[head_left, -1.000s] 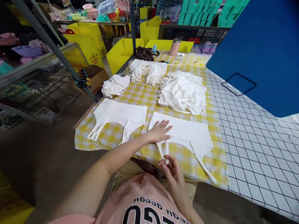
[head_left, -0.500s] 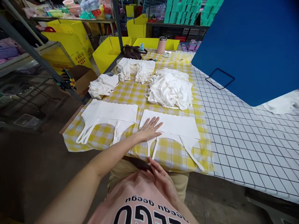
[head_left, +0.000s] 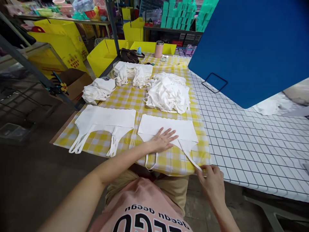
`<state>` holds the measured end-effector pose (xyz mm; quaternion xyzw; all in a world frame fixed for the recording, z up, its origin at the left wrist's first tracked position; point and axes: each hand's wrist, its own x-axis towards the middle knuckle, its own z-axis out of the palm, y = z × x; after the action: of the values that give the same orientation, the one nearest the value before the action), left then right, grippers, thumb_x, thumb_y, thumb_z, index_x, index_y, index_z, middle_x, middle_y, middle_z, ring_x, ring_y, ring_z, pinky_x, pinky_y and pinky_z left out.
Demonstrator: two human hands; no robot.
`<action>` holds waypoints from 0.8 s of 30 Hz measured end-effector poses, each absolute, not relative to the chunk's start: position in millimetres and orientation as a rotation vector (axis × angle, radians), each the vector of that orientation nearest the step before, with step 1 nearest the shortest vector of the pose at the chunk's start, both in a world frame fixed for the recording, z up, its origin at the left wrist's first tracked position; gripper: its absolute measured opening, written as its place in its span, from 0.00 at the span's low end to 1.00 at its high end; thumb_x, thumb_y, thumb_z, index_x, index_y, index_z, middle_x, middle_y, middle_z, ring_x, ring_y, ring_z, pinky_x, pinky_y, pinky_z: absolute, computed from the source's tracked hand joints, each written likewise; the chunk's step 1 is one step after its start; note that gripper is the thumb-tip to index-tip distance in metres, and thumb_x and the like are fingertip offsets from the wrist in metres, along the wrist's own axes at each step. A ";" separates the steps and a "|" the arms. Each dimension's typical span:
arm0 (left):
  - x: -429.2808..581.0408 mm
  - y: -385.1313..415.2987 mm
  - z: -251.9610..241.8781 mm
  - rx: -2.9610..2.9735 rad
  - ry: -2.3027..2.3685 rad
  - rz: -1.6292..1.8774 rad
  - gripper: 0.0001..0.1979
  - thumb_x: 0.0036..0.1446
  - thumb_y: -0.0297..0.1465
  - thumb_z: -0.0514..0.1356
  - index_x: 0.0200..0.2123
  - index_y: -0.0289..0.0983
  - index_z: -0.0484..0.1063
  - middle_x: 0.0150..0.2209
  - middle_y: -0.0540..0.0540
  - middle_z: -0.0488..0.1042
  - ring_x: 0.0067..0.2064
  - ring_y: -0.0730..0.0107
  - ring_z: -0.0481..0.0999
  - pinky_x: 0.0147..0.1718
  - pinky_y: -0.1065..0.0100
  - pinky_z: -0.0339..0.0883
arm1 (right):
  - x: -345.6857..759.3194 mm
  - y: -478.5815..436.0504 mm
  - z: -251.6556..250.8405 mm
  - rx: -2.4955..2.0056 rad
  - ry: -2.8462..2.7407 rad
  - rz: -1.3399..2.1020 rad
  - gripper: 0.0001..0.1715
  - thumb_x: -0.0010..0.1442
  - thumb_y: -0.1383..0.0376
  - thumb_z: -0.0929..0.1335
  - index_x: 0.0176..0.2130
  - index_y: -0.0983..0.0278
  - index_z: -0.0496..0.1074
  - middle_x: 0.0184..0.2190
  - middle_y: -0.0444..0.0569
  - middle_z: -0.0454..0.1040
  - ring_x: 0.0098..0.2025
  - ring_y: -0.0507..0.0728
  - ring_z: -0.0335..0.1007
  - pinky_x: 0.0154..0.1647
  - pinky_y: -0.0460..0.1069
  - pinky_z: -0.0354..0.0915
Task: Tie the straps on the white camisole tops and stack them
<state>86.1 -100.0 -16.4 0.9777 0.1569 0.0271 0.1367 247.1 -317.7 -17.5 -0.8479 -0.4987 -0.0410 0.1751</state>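
Our left hand (head_left: 164, 140) lies palm down on the white top (head_left: 166, 124), fingers spread, reaching in slantwise over the front edge. Our right hand (head_left: 212, 180) bends inward at that edge, thumb and fingers pinching the end of a strap (head_left: 190, 159) drawn out from the top. The top lies flat near the front of the checked cloth (head_left: 127, 101); a narrow strip of checks parts it from the second top (head_left: 108, 117), and another from the pile (head_left: 169, 95) beyond. Rightward, grid cloth (head_left: 231, 158) stretches wide beneath the smooth blue board (head_left: 251, 48). Both tops have wavy far edges and scooped cuts; the pile is soft and rumpled.
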 end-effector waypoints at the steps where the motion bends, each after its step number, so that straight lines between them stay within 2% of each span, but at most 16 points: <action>1: 94.1 -105.4 -16.2 2.827 0.395 0.074 0.25 0.63 0.39 0.45 0.62 0.42 0.48 0.65 0.46 0.46 0.65 0.60 0.43 0.60 0.48 0.36 | 250.0 -321.4 -19.4 -2.402 -1.429 -0.075 0.25 0.58 0.49 0.56 0.29 0.64 0.69 0.31 0.57 0.65 0.34 0.63 0.59 0.35 0.57 0.61; 6: 116.4 -124.0 -22.3 2.798 0.214 -0.016 0.24 0.63 0.40 0.44 0.61 0.44 0.50 0.65 0.48 0.45 0.65 0.58 0.42 0.60 0.47 0.38 | 241.6 -331.0 -20.6 -2.284 -1.399 0.152 0.26 0.59 0.47 0.56 0.25 0.62 0.67 0.27 0.52 0.66 0.32 0.59 0.62 0.33 0.53 0.61; 10: 117.4 -123.7 -23.7 2.744 0.196 -0.026 0.24 0.63 0.40 0.44 0.61 0.44 0.52 0.65 0.48 0.45 0.66 0.58 0.41 0.60 0.48 0.36 | 234.4 -337.1 -19.9 -2.244 -1.458 0.248 0.23 0.57 0.47 0.59 0.28 0.62 0.68 0.28 0.51 0.68 0.34 0.60 0.63 0.34 0.53 0.61; 13: 113.7 -106.8 -14.8 2.629 0.251 -0.016 0.25 0.63 0.41 0.43 0.62 0.43 0.49 0.65 0.46 0.46 0.65 0.62 0.43 0.60 0.52 0.39 | 242.2 -336.7 -18.6 -2.248 -1.329 0.286 0.22 0.56 0.48 0.60 0.34 0.63 0.67 0.31 0.52 0.69 0.34 0.59 0.65 0.35 0.53 0.63; 15: 106.4 -85.6 -5.4 2.587 0.494 0.093 0.24 0.63 0.37 0.45 0.61 0.41 0.49 0.64 0.44 0.51 0.64 0.65 0.48 0.60 0.56 0.42 | 254.5 -327.0 -14.3 -2.270 -1.222 0.238 0.22 0.55 0.49 0.60 0.37 0.64 0.67 0.32 0.52 0.69 0.33 0.59 0.66 0.33 0.52 0.63; 17: 94.3 -60.0 4.5 2.533 0.931 0.207 0.21 0.62 0.32 0.48 0.58 0.38 0.55 0.60 0.42 0.58 0.62 0.65 0.54 0.59 0.60 0.46 | 269.9 -306.1 -6.9 -2.306 -1.190 0.204 0.21 0.55 0.50 0.60 0.37 0.64 0.67 0.31 0.52 0.69 0.32 0.59 0.65 0.31 0.52 0.62; 20: 72.1 -26.0 14.8 2.356 1.528 0.224 0.19 0.59 0.29 0.52 0.53 0.32 0.60 0.54 0.36 0.62 0.57 0.57 0.61 0.54 0.60 0.55 | 291.7 -255.7 4.8 -2.419 -1.147 0.294 0.19 0.54 0.55 0.60 0.40 0.65 0.67 0.34 0.52 0.69 0.32 0.57 0.66 0.34 0.52 0.62; 22: 60.0 -11.6 16.5 2.257 1.698 0.175 0.19 0.57 0.30 0.54 0.51 0.28 0.61 0.53 0.31 0.61 0.54 0.51 0.64 0.49 0.57 0.59 | 302.2 -216.1 9.3 -2.483 -1.099 0.415 0.20 0.54 0.58 0.61 0.43 0.66 0.66 0.37 0.53 0.70 0.35 0.57 0.66 0.38 0.51 0.61; 24: 52.6 -2.7 14.9 2.192 1.737 0.124 0.20 0.56 0.32 0.56 0.49 0.27 0.62 0.52 0.29 0.62 0.51 0.49 0.67 0.45 0.57 0.62 | 309.5 -178.9 10.0 -2.512 -1.069 0.456 0.20 0.53 0.58 0.62 0.43 0.68 0.65 0.38 0.55 0.70 0.38 0.59 0.66 0.40 0.52 0.60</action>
<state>52.6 -2.7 14.9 0.7715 0.6115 0.0436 0.1701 309.5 -178.9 10.0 -0.8917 -0.3796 0.1617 0.1860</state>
